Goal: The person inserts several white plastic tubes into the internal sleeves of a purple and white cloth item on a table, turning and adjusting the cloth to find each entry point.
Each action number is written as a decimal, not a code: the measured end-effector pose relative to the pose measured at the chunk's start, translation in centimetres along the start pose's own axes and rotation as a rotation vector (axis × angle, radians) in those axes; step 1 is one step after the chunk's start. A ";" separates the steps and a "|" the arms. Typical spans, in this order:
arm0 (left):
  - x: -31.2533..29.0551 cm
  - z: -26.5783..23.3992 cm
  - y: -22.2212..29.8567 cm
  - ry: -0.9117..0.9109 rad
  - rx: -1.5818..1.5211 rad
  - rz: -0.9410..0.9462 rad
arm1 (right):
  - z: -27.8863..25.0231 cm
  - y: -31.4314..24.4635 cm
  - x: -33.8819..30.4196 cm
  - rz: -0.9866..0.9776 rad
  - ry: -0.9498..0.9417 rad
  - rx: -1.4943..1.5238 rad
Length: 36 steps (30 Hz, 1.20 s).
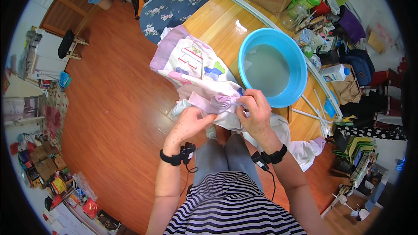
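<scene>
A white garment with lilac edging and cartoon prints drapes over the near edge of the wooden table and hangs down in front of me. Its gathered lilac part, like an elastic cuff, lies between my hands. The thumb and fingers of my right hand pinch the fabric at the right end of the gathers. My left hand grips the cloth lower left of them, thumb stretched toward the right, the other fingertips partly hidden by fabric. Just beyond my right hand stands a blue basin with cloudy water.
The wooden table has a white rail along its far side. A white bottle with a blue cap and piled goods stand to the right. A floral-covered seat adjoins the table's left. White cloth hangs at the near right edge.
</scene>
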State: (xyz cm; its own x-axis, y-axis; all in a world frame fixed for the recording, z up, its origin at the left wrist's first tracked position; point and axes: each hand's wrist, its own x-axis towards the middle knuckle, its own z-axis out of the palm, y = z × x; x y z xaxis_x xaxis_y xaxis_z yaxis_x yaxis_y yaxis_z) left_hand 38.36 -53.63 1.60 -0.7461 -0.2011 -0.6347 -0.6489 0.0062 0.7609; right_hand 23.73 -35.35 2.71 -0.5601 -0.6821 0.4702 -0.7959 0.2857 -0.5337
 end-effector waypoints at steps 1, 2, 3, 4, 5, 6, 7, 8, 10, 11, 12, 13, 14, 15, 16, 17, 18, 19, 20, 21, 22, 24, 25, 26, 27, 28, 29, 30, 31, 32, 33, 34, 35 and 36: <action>-0.4 -0.7 1.3 -0.009 0.162 -0.119 | 0.0 0.4 0.0 0.008 -0.003 0.012; -0.8 -0.7 1.3 0.174 0.179 -0.046 | 0.1 0.7 0.1 0.013 -0.006 0.027; -0.9 -0.4 1.8 0.308 0.242 0.112 | 0.1 1.0 0.2 0.019 -0.009 0.041; -0.8 0.2 2.7 0.438 0.304 0.273 | 0.0 1.3 0.4 0.024 -0.027 0.053; -0.6 0.8 3.7 0.570 0.367 0.436 | 0.0 1.5 0.6 0.025 -0.044 0.069; 0.3 1.3 4.5 0.592 0.359 0.719 | 0.1 1.7 0.9 0.025 -0.064 0.094; 1.4 1.8 5.5 0.551 0.366 0.768 | 0.2 1.9 1.3 0.021 -0.068 0.114; 2.7 2.5 6.4 0.502 0.371 0.820 | 0.1 2.4 1.7 0.023 -0.069 0.127; 4.7 3.1 6.2 0.359 0.303 0.810 | 0.0 2.7 3.0 0.018 -0.076 0.178; 5.7 2.7 5.8 0.335 0.344 0.791 | -0.3 2.9 3.6 0.017 -0.084 0.202; 6.6 2.6 5.6 0.307 0.371 0.773 | -0.6 3.4 3.9 0.018 -0.101 0.214; 7.3 2.4 5.5 0.280 0.399 0.754 | -0.7 3.9 4.0 0.054 -0.119 0.253; 7.4 2.5 6.3 0.282 0.412 0.756 | -0.7 4.6 3.9 0.092 -0.144 0.289; 7.7 2.5 6.6 0.274 0.381 0.748 | -0.7 5.2 3.9 0.130 -0.168 0.326; 8.0 2.5 6.7 0.266 0.350 0.740 | -0.8 5.7 4.0 0.156 -0.198 0.355; 8.3 2.4 6.8 0.260 0.319 0.733 | -1.0 6.1 4.3 0.179 -0.228 0.385; 8.6 2.3 6.8 0.259 0.320 0.731 | -1.2 6.4 4.5 0.203 -0.258 0.415; 8.7 2.3 6.7 0.258 0.321 0.730 | -1.2 6.6 4.6 0.229 -0.275 0.427; 9.0 2.1 6.6 0.256 0.320 0.730 | -1.3 6.7 4.7 0.255 -0.292 0.437; 9.3 1.9 6.6 0.246 0.312 0.729 | -1.2 6.8 4.9 0.282 -0.308 0.446; 9.6 1.6 6.6 0.236 0.305 0.729 | -1.1 6.8 5.1 0.343 -0.333 0.466; 10.1 0.8 6.2 0.183 0.296 0.702 | -1.1 6.5 5.6 0.469 -0.386 0.499; 10.4 0.0 6.1 0.126 0.275 0.689 | -0.9 6.3 6.0 0.535 -0.424 0.512; 10.7 -1.0 6.3 0.071 0.255 0.678 | -0.7 6.1 6.6 0.599 -0.458 0.525; 11.0 -1.7 6.4 0.017 0.236 0.667 | -0.5 5.9 7.1 0.662 -0.492 0.538; 10.9 -2.3 6.3 -0.044 0.175 0.632 | -0.1 6.0 7.1 0.747 -0.464 0.652; 11.0 -2.9 6.5 -0.037 0.176 0.649 | 0.4 6.3 7.0 0.830 -0.427 0.767; 11.0 -3.5 6.9 -0.030 0.176 0.666 | 0.8 6.3 7.0 0.911 -0.386 0.882; 11.1 -4.1 7.1 -0.022 0.176 0.683 | 1.1 6.2 7.1 0.935 -0.384 0.909; 11.3 -4.4 7.1 -0.046 0.178 0.690 | 1.2 6.0 7.6 0.957 -0.386 0.934; 11.6 -4.8 6.7 -0.091 0.114 0.595 | 1.2 5.8 7.8 0.980 -0.388 0.960; 12.0 -5.1 6.2 -0.135 0.051 0.498 | 1.5 5.8 7.6 0.969 -0.416 0.948; 12.2 -5.5 6.0 -0.180 -0.010 0.402 | 1.6 5.5 7.7 0.970 -0.421 0.948; 12.3 -5.9 6.2 -0.214 -0.021 0.348 | 1.7 5.2 7.9 0.970 -0.427 0.948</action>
State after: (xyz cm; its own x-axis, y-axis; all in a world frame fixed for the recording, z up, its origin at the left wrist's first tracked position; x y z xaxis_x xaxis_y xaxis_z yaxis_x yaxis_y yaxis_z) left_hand 26.03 -61.87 -0.66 -0.9361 0.0176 -0.3512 -0.3509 0.0174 0.9362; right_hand 15.60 -40.42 2.42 -0.5395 -0.6756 -0.5026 0.4056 0.3146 -0.8582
